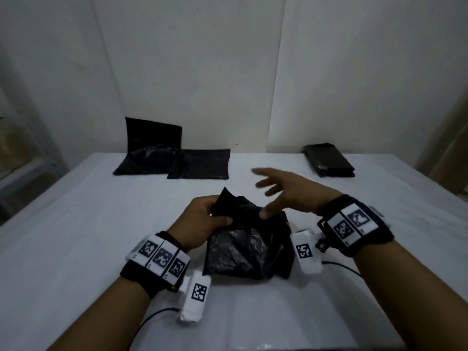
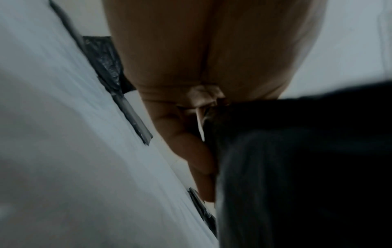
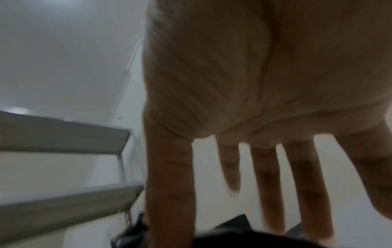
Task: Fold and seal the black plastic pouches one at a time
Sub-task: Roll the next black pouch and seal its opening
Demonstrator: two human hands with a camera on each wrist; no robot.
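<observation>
Two forearms in black wristbands (image 1: pixel 359 225) with coded white markers reach over a table (image 1: pixel 76 224) draped in white cloth. Between them, at the near centre, lies a crumpled black plastic pouch (image 1: pixel 243 252). The left hand (image 1: pixel 202 221) has its grip clenched on the pouch's raised top flap, thumb pressed across the front. The right hand (image 1: pixel 291 191) hovers just above the pouch with its grip released, fingers spread and empty.

The head view alone takes in the far edge of the table: two flat pouches (image 1: pixel 177 160) at left, one propped against the wall (image 1: pixel 228 59), and a folded pouch (image 1: pixel 329 160) at right, well apart from them.

The left wrist camera shows the palm from below and the thumb (image 2: pixel 201 159) pressed to dark plastic. The right wrist camera, blurred, confirms straight, splayed fingers (image 3: pixel 265 176) and adds grey shelf-like edges (image 3: pixel 63 139) unseen from the head.
</observation>
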